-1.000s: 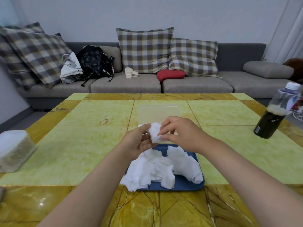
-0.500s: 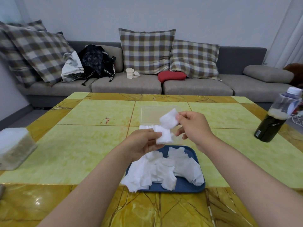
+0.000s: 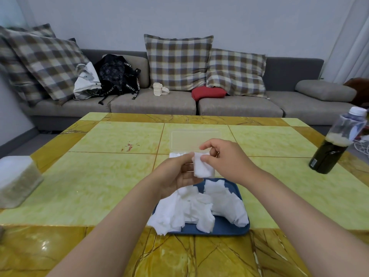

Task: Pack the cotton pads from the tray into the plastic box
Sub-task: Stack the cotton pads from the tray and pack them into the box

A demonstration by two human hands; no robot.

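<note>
Above the far end of the tray (image 3: pixel 225 230), a white cotton pad (image 3: pixel 202 169) is held upright between both hands. It is gripped from the left by the curled fingers and thumb of the left hand (image 3: pixel 175 174), and its upper right corner is pinched by the thumb and bent fingers of the right hand (image 3: pixel 225 158). Whether more than one pad is held cannot be told. A loose pile of cotton pads (image 3: pixel 189 210) is spread over the blue tray below, with one corner overhanging the near left rim. Just beyond the hands, the clear plastic box (image 3: pixel 194 138) is set on the table (image 3: pixel 99 176) with its lid raised; white pads are visible inside at its left end. A dark bottle (image 3: pixel 335 148) is placed at the right edge of the table, and a translucent container (image 3: pixel 16 180) at the left edge.
</note>
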